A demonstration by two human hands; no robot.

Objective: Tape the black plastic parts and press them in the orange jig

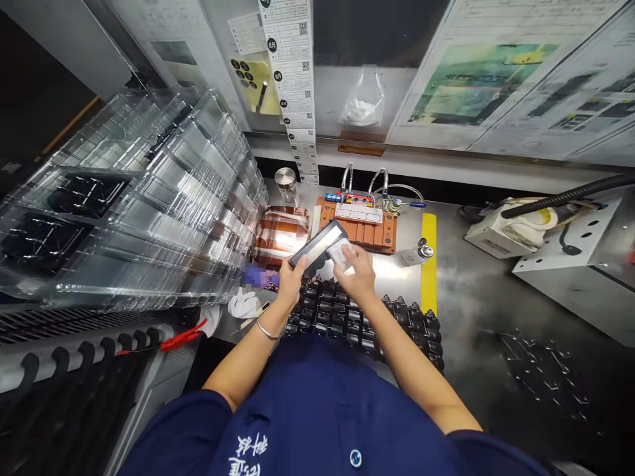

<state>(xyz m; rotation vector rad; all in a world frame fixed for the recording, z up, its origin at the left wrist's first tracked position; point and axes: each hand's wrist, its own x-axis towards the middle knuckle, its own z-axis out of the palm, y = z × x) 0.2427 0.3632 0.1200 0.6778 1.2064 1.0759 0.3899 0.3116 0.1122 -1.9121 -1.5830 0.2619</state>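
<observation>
My left hand (292,280) is closed around the lower end of a dark rectangular part (317,246) with a pale, shiny strip along its face. The part is held tilted, its upper end pointing right and away from me. In my right hand (359,274) is a white cloth (339,252), bunched between the fingers and close against the part's right side. Whether the cloth touches the part I cannot tell. Below both hands lie rows of black moulded parts (327,307). Just beyond them sits an orange-brown fixture (367,231) with a white perforated strip on top.
Stacked clear plastic trays (188,198) rise high on the left. Behind the hands stand a lidded glass jar (286,185) and a copper-coloured film-wrapped block (282,233). A small metal-topped bottle (417,252) stands near yellow tape (429,284). A metal box (585,264) is at right.
</observation>
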